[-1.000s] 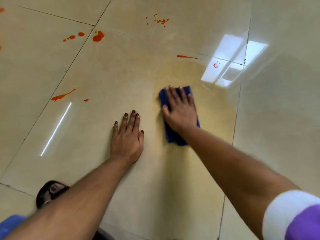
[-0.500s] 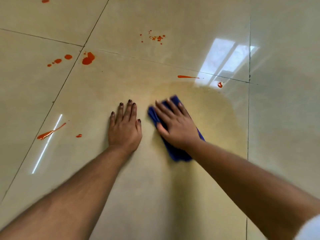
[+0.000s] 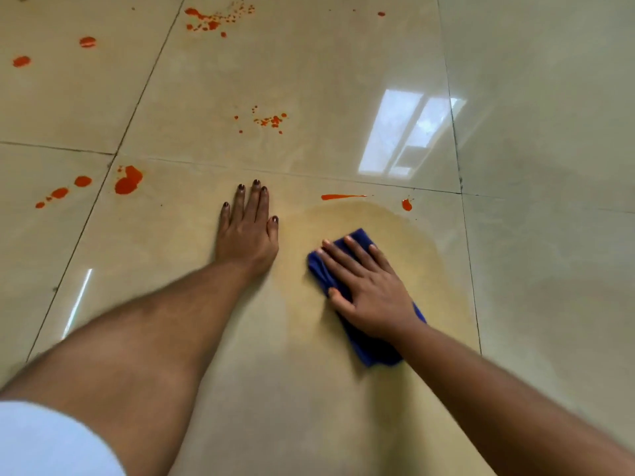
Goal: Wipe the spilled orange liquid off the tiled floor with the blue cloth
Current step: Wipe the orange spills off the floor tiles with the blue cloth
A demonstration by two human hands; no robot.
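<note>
Blue cloth (image 3: pixel 367 348) lies pressed under the flat, spread right hand (image 3: pixel 369 290); left hand (image 3: pixel 248 231) rests flat.

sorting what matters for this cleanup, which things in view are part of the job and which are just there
Part of the job:
blue cloth under the right hand
orange streak
orange blob
orange splatter
yellowish smear
tiled floor

Just there:
left hand, flat on the floor
window reflection
white sleeve

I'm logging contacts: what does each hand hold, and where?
Right hand presses flat on the cloth's middle, pinning rather than gripping it. Left hand lies flat on the floor, holding nothing.
</note>
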